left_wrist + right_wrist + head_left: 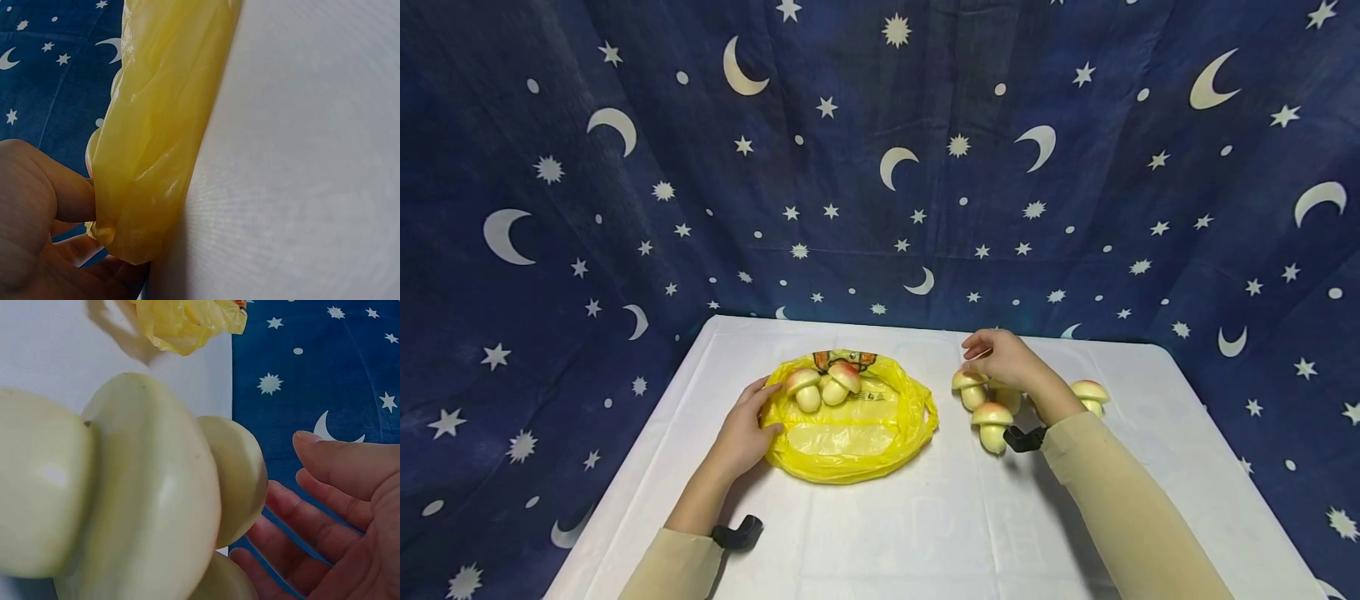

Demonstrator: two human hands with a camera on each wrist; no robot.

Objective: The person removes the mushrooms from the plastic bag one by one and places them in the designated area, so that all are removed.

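A yellow plastic bag [842,468] lies on the table with its mouth spread wide. Two toy mushrooms, a pale one [805,390] and a redder one [839,383], rest inside it at the back left. My left hand [747,429] holds the bag's left edge, thumb and fingers around the rim; the bag hides some fingertips in the left wrist view. My right hand [1003,360] hovers over a cluster of mushrooms, one in front [992,427] and one at left [970,388]. In the right wrist view its fingers [312,525] are spread loosely beside a mushroom [234,481].
Another mushroom [1090,395] stands right of the cluster, partly behind the right forearm. A white cloth [880,542] covers the table. Dark blue fabric with moons and stars [880,100] hangs behind and along the sides. Each wrist wears a black camera mount.
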